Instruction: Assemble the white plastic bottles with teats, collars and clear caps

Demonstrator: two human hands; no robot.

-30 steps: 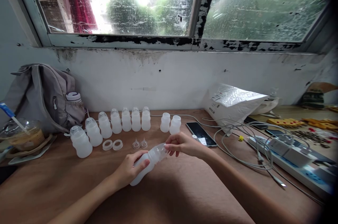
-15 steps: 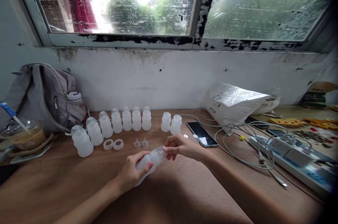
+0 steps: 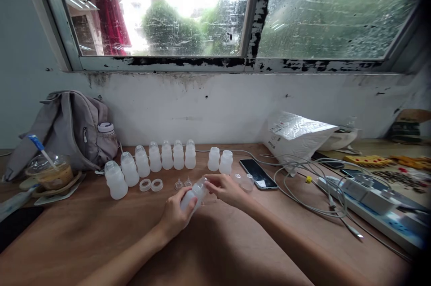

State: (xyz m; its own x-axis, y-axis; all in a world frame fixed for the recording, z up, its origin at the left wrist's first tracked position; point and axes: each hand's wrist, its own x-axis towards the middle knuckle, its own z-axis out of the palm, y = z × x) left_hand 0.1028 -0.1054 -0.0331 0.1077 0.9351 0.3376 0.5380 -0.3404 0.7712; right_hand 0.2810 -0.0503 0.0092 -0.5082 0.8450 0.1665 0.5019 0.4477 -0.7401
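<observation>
A frosted white baby bottle leans toward the upper right above the table, with my left hand wrapped around its body. My right hand pinches the clear top of the bottle; its fingertips partly hide that end. Just behind the bottle lie two clear bottle teats. Two white collar rings rest side by side farther left. Several capped baby bottles stand in a curved row at the back left. Two bottles with no caps stand behind my right hand, and clear round pieces lie beside it.
A phone lies right of the bottles. Tangled cables and a power strip take up the right side, with a silver-white bag behind. On the left are a grey backpack and a drink cup with a straw.
The view has tilted up and turned slightly left. My hands still hold the bottle, which has moved a little up and away; my right fingers remain at its top.
</observation>
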